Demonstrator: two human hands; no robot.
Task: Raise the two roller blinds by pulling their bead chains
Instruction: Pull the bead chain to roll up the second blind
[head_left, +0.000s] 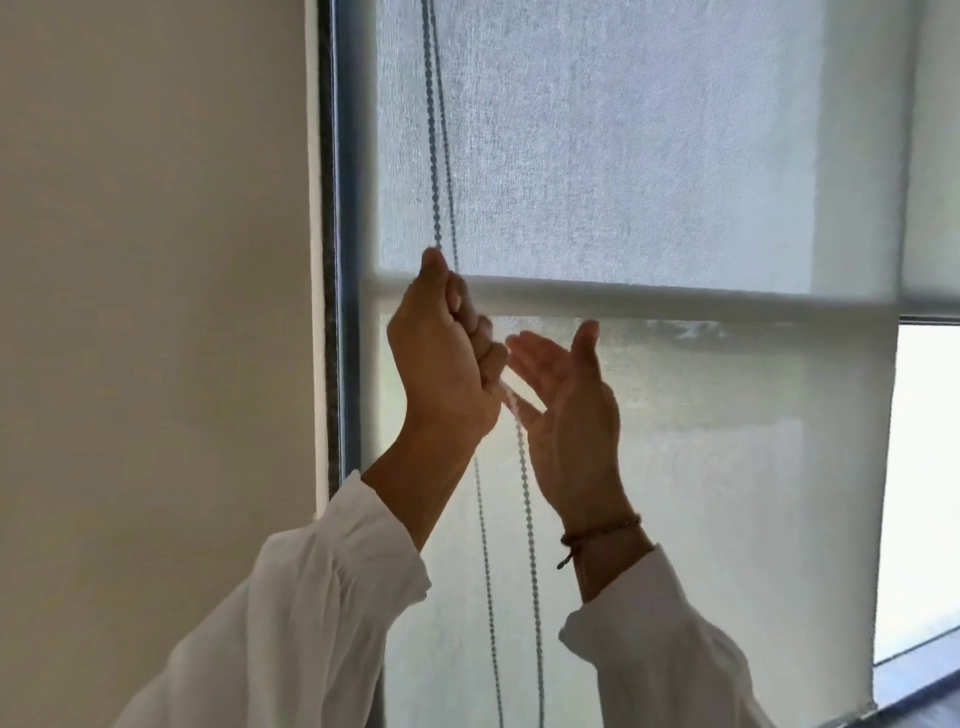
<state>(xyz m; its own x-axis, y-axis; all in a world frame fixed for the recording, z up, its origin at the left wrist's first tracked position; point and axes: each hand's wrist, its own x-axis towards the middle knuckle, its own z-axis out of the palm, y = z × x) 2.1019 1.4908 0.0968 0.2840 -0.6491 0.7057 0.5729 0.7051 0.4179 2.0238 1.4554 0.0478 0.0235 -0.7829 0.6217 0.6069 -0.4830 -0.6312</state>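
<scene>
wall (156, 312): plain cream-beige, no pattern
window frame (345, 208): grey-blue metal, with a darker speckled strip along its left edge
upper blind (623, 145): pale grey-white sheer cloth with a fine woven grain
bottom bar (675, 301): off-white, plain
lower blind (701, 493): translucent white with a faint green-grey tint, same fine weave
bead chains (527, 493): small grey-blue beads in even rows
sleeves (311, 613): plain white cloth, lightly creased
bracelet (597, 535): dark brown beads on a dark cord, on the right wrist
uncovered glass (924, 467): bright washed-out white
sill (919, 691): dark grey
</scene>
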